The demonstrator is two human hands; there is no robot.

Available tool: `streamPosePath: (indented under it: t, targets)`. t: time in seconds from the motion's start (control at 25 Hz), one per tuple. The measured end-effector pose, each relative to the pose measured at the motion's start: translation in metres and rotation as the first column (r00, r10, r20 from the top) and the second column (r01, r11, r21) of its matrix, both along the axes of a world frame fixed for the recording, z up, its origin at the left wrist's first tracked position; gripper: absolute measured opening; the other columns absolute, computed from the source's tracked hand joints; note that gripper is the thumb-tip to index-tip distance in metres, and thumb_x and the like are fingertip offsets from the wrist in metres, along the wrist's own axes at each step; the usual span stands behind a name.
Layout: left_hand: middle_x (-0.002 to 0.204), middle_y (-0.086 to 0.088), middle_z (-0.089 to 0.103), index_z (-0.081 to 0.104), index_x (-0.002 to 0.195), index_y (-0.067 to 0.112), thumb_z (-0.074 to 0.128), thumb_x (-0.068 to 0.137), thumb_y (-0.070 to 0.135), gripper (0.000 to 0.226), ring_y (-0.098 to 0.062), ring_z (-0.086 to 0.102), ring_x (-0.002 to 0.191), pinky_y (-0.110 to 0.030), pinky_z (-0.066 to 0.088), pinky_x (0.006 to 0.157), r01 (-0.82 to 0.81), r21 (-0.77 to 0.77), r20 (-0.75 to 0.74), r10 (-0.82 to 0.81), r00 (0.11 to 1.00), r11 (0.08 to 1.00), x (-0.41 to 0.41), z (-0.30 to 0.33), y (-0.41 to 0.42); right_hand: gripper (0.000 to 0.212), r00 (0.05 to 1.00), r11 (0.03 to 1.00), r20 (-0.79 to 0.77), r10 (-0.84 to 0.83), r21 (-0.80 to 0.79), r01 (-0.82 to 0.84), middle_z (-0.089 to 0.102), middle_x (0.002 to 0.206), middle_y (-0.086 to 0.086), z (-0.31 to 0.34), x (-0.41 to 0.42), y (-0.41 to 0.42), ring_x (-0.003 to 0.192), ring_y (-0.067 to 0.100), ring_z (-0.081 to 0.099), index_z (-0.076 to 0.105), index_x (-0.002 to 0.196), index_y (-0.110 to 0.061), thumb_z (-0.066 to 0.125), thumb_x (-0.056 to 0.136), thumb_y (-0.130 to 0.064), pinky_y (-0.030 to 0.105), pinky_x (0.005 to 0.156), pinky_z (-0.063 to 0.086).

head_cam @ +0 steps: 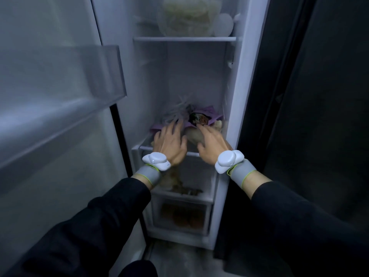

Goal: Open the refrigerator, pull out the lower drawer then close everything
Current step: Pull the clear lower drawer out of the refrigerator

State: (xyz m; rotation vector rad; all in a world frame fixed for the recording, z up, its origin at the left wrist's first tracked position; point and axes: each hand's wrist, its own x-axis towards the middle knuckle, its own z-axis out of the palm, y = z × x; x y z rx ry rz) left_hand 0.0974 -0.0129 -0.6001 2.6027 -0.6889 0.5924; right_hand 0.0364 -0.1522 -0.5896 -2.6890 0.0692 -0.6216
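The refrigerator (245,76) stands open in front of me, its door (50,126) swung out to the left. Both hands reach in over the front edge of a glass shelf (191,153). My left hand (171,144) hovers palm down with fingers spread. My right hand (211,144) is beside it, fingers also apart, pointing at food on the shelf. Neither hand holds anything. Below the shelf are two clear drawers: an upper drawer (185,188) with food inside and the lower drawer (181,216), which sits pushed in and holds orange items.
On the shelf lie a purple wrapper with food (201,118) and a pale bag (177,110). A higher shelf (183,39) carries a bagged item. A clear door bin (63,76) juts out on the left. A dark closed door (319,116) is on the right.
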Motion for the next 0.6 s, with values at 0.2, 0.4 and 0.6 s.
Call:
streamPosePath:
  t: [0.2,0.4,0.6]
  targets:
    - [0.148,-0.009,0.041,0.032,0.147,0.019,0.042,0.094,0.032,0.056,-0.031,0.04,0.131,-0.046,0.035,0.104,0.0,0.011,0.021,0.0,1.0,1.0,0.001,-0.032,0.008,0.058,1.0,1.0,-0.008,0.011,-0.001,-0.011,0.053,0.138,0.008,-0.036,0.003,0.007,0.126,0.031,0.05,0.043,0.139,-0.016,0.052,0.083,-0.007,0.04,0.099,0.046]
    - [0.149,-0.008,0.041,0.04,0.144,0.017,0.035,0.091,0.038,0.057,-0.029,0.039,0.135,-0.044,0.033,0.108,0.007,0.007,-0.008,-0.007,1.0,1.0,0.004,-0.064,0.017,0.06,0.999,0.999,-0.037,-0.004,-0.034,0.003,0.043,0.149,0.007,-0.064,0.0,0.011,0.136,0.027,0.04,0.038,0.145,-0.015,0.051,0.088,-0.011,0.033,0.107,0.035]
    - [0.142,-0.01,0.046,0.045,0.138,0.014,0.045,0.094,0.03,0.046,-0.029,0.043,0.128,-0.043,0.035,0.101,-0.002,-0.053,-0.017,0.001,1.0,0.999,-0.008,-0.084,0.019,0.05,0.998,0.997,-0.006,-0.065,-0.029,0.065,0.052,0.136,0.009,-0.079,-0.007,0.017,0.126,0.03,0.047,0.047,0.139,-0.014,0.05,0.089,-0.014,0.04,0.1,0.044]
